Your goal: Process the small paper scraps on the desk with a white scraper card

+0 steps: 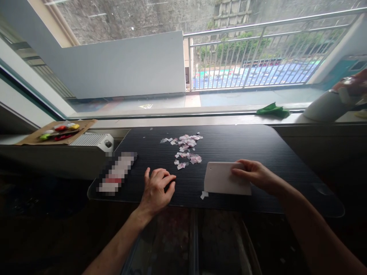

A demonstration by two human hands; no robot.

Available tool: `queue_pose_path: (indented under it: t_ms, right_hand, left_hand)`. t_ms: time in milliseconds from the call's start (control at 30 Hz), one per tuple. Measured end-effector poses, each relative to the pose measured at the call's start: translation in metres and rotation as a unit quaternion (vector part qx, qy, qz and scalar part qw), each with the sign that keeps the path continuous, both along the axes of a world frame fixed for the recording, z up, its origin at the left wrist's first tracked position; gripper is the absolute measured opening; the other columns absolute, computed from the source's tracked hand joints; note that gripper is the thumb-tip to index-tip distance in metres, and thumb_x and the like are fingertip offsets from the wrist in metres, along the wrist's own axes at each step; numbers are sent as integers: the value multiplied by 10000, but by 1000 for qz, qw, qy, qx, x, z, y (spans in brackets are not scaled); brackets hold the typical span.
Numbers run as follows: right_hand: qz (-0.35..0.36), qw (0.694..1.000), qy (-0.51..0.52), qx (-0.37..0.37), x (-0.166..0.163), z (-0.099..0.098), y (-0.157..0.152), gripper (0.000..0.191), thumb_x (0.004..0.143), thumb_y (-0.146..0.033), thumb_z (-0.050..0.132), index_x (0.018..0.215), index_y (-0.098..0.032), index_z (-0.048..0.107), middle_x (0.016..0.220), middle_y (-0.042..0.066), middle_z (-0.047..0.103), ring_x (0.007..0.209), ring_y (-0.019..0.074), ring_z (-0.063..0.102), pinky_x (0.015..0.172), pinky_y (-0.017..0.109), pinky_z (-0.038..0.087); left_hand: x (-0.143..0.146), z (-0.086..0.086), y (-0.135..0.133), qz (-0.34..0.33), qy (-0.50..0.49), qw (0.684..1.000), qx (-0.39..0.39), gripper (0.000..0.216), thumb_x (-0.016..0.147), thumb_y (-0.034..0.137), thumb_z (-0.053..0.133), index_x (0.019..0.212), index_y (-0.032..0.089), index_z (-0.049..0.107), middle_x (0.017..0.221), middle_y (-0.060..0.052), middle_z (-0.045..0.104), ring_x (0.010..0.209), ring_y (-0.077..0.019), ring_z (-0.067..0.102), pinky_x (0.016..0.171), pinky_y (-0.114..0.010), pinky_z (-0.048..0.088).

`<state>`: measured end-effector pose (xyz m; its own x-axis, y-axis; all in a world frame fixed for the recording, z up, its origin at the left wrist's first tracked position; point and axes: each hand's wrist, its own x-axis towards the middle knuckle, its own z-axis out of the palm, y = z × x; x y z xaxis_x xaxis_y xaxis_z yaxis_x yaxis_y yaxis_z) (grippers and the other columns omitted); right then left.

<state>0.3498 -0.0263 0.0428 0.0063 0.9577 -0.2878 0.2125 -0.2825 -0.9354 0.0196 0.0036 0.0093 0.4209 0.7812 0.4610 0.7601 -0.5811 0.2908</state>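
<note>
My right hand (252,172) is closed on the top right of a pale pink flat rectangular plate (220,178), which has a small hole near one corner. The plate is at the front right of the dark table; whether its lower edge touches the surface I cannot tell. Just beside its lower left corner lie small white paper scraps (204,195). My left hand (157,185) is over the front middle of the table, fingers bent and apart, with nothing in it. Beyond it spreads a loose pile of small pinkish-white paper pieces (187,141).
The black wood-grain table (237,141) stands against a window sill. A blurred-out item (117,173) lies at its left edge. Left of the table are a radiator (94,140) and cardboard with coloured items (61,130). A green cloth (273,110) and a white bottle (325,105) are on the sill.
</note>
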Motion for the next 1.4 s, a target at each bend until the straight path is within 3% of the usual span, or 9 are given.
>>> queue_pose_path:
  t_ms: [167,367,600,867,1033,1233,1400]
  right_hand:
    - [31,999,19,-29,-5,-3,-8,361,697,-488,737,814,-158,649,722,3,704,644,158,647,583,259,495]
    - [58,997,24,-44,-6,-4,-12,404,701,-522,725,857,-156,653,743,11,710,673,178,662,605,276,509]
    - [62,997,8,-38,3,7,-29,376,701,-513,733,836,-166,677,694,-4,693,618,159,639,548,243,487]
    - [-98,994,-7,48,-9,15,-32,304,664,-456,759,820,-201,704,673,9,704,588,172,626,511,252,494]
    - [-180,980,6,79,-24,-2,-14,250,692,-423,730,833,-217,707,667,-5,687,581,163,618,503,244,487]
    - [-229,969,-5,91,-36,-22,-7,323,692,-464,708,875,-197,700,698,4,699,609,169,614,519,243,483]
    - [-244,961,-64,112,-40,-21,-13,295,688,-473,687,829,-214,691,647,-4,671,594,181,594,493,250,466]
  left_hand:
    - [7,0,-12,-40,18,999,-21,230,834,229,544,987,257,714,921,-43,645,999,-241,586,1112,-641,185]
    - [8,-7,-19,-33,-1,999,-23,248,842,237,538,1025,253,706,958,-50,623,963,-221,584,1114,-620,197]
    - [10,-7,-18,-38,-4,999,-8,236,841,230,534,1004,241,705,947,-52,627,999,-242,590,1106,-622,205]
    - [11,-6,-21,-33,-10,999,-18,236,827,217,541,997,238,704,946,-52,634,1039,-257,579,1106,-631,203]
    - [18,3,-14,3,1,999,-46,218,826,172,543,980,218,690,896,-43,657,1025,-248,572,1096,-644,210]
    - [27,14,2,31,87,994,-51,327,860,163,542,1166,226,640,908,-40,631,997,-231,552,1098,-641,218]
    - [24,14,-1,18,54,997,-44,167,870,165,548,916,245,687,855,-6,602,971,-203,560,1119,-621,187]
